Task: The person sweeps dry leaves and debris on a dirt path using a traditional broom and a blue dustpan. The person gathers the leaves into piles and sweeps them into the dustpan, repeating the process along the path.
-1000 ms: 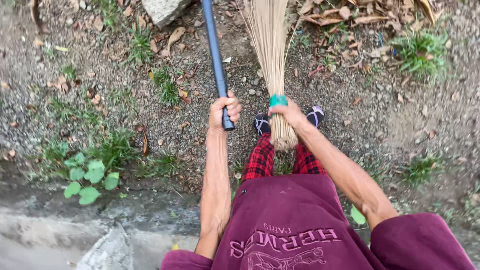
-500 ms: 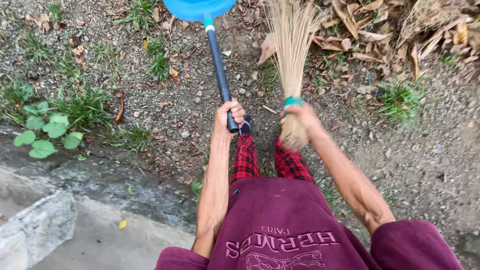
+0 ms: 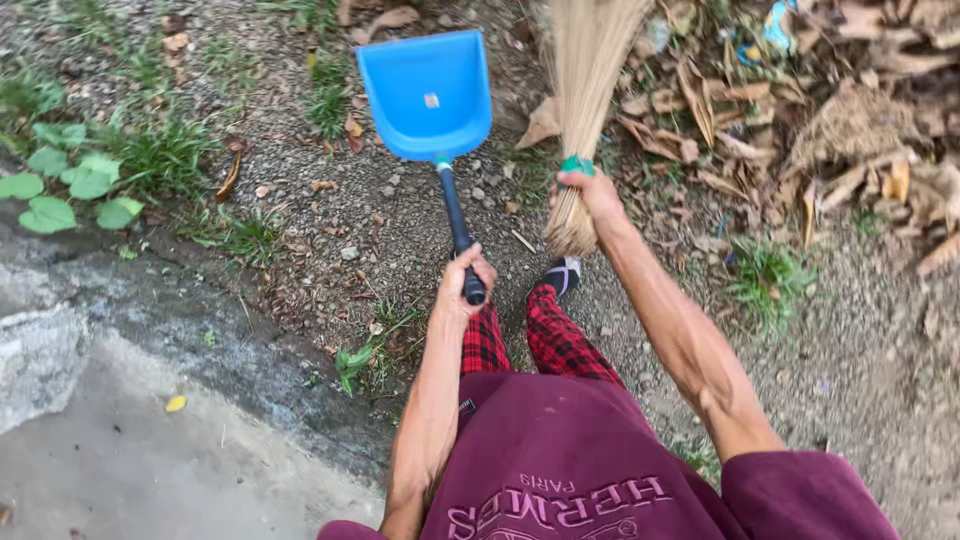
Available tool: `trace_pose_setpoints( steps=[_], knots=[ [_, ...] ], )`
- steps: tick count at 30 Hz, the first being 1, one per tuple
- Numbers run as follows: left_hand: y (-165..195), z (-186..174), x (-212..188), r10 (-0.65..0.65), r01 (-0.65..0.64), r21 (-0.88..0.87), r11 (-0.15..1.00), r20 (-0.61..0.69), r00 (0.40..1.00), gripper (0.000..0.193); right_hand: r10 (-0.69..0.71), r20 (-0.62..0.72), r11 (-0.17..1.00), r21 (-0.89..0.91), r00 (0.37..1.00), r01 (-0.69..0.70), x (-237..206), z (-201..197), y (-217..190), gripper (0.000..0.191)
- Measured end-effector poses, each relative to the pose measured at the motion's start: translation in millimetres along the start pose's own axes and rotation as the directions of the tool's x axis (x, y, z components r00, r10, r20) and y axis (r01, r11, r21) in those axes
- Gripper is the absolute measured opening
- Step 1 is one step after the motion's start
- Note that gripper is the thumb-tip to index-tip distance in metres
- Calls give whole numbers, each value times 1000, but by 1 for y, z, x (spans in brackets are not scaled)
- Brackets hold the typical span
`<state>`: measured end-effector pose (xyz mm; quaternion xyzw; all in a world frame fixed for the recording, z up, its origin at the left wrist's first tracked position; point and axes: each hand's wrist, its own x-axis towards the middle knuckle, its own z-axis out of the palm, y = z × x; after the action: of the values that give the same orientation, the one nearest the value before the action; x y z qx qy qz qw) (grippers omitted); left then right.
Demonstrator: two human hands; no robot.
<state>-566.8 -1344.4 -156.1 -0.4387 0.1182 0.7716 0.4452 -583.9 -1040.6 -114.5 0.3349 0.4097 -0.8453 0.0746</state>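
**Dustpan down, broom up on the gravel patch**

Gravel and bare dirt fill the ground (image 3: 400, 250) underfoot, dotted with grass tufts and scraps of dry leaf. Landmark for everything: the blue dustpan (image 3: 428, 95), sitting flat on the gravel with its open mouth pointing away from the person. From its near edge a dark handle (image 3: 455, 225) runs back toward the body, and the left hand (image 3: 462, 280) has it — fingers wrapped tight around the grip at the handle's end.

Just right of the dustpan stands the stick broom (image 3: 585, 90), bristles fanning upward out of view, a green band (image 3: 577, 165) cinching the bundle. The right hand (image 3: 590, 195) is clamped on it at that band, fingers closed around the sticks, and the stubby butt end hangs below the fist.

Further right of the dustpan — a heap of dry leaves (image 3: 840, 120) with bits of litter in it. Left of the dustpan, broad green leaves (image 3: 70, 185) beside a concrete kerb (image 3: 150, 400). Nearer than the dustpan, red checked trousers (image 3: 530, 340) and a maroon shirt (image 3: 560, 460).
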Motion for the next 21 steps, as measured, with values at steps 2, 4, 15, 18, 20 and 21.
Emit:
trace_pose_setpoints(
  steps=[2,4,15,18,20,21],
  knots=[
    [-11,-15,-7,-20,19,-25,1000,-50,999,24,-43,-41,995,-93,998,39,-6,21,1,37],
    [-14,-25,-6,-46,45,-12,999,-36,998,22,104,-8,992,72,995,-103,-9,43,2,42],
    [1,-78,25,-235,205,-210,956,-132,963,25,386,123,866,292,914,-405,64,102,-11,43],
    [7,-88,32,-300,271,-268,925,-77,951,32,336,22,874,365,941,-321,62,121,-9,39],
    [12,-91,35,-314,290,-327,899,-20,949,36,367,32,862,365,930,-352,53,145,4,35],
    [14,-91,35,-309,286,-384,878,1,951,37,399,70,849,349,914,-397,48,159,12,33]
  ],
)
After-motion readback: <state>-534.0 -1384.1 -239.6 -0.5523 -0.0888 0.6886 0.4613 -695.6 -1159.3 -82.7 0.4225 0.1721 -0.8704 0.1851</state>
